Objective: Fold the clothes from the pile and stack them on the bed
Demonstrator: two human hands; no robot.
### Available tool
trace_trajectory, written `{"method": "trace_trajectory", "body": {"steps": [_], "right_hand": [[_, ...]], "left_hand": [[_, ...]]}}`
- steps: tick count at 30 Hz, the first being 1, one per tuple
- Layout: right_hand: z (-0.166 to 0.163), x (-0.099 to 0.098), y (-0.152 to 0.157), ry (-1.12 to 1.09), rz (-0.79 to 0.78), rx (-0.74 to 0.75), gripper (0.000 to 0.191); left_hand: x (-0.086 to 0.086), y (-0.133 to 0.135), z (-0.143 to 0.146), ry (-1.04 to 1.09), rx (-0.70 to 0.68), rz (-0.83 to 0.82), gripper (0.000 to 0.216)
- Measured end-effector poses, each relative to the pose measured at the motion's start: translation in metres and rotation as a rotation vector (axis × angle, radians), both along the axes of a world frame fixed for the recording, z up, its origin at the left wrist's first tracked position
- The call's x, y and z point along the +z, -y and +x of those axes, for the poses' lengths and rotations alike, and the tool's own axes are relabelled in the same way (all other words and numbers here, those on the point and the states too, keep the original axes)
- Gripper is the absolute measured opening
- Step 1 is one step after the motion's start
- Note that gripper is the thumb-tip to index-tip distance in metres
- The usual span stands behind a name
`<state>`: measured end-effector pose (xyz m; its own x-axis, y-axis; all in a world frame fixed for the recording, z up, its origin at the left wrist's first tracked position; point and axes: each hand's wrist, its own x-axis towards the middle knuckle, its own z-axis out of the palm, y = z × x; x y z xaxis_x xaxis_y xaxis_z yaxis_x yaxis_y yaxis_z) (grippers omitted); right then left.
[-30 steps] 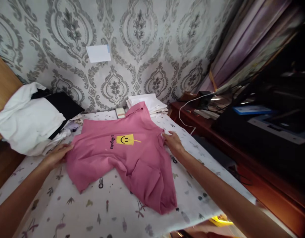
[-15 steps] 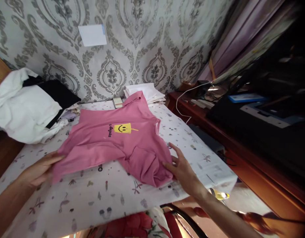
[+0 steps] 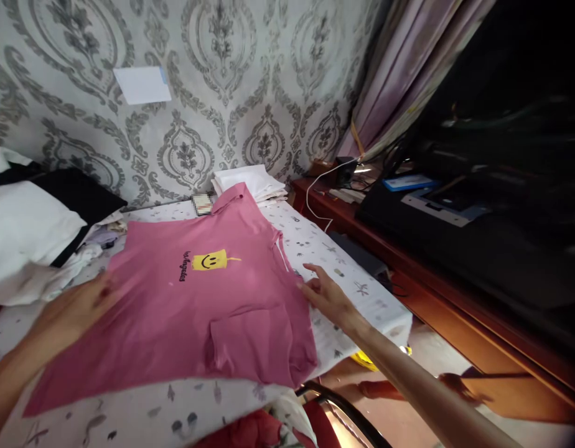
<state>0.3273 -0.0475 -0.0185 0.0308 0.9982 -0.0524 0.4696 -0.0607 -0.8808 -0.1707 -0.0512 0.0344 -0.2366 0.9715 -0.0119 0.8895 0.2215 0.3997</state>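
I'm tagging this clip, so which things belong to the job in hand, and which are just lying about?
In use: pink T-shirt; left hand; right hand; patterned sheet beneath the shirt.

Lying about: white folded stack; black and white clothes pile; blue item.

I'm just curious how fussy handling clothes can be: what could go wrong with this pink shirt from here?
The near side of the pink shirt lies close to the front edge of the printed sheet, so a pull that way might drag it over.
The near sleeve is folded over on the shirt and might crease if pressed flat like that.
The far sleeve reaches the white folded stack in view, so a careless push could disturb it.
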Motion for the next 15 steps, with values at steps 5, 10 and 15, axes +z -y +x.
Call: {"method": "trace_trajectory", "body": {"steps": [5,10,15], "right_hand": [[-0.005,-0.005,-0.028,-0.105,-0.003,-0.078,0.046],[-0.006,-0.012,-0.03,-0.192,-0.019,-0.105,0.045],[0.001,-0.008,-0.025,-0.172,0.067,-0.08,0.043]], "left_hand": [[0.022,-0.093,0.179,0.014,-0.728,0.04,0.031],[-0.004,-0.19,0.313,0.013,-0.923,0.056,0.029],[-0.022,-0.237,0.358,-0.011,-0.915,-0.085,0.019]]}}
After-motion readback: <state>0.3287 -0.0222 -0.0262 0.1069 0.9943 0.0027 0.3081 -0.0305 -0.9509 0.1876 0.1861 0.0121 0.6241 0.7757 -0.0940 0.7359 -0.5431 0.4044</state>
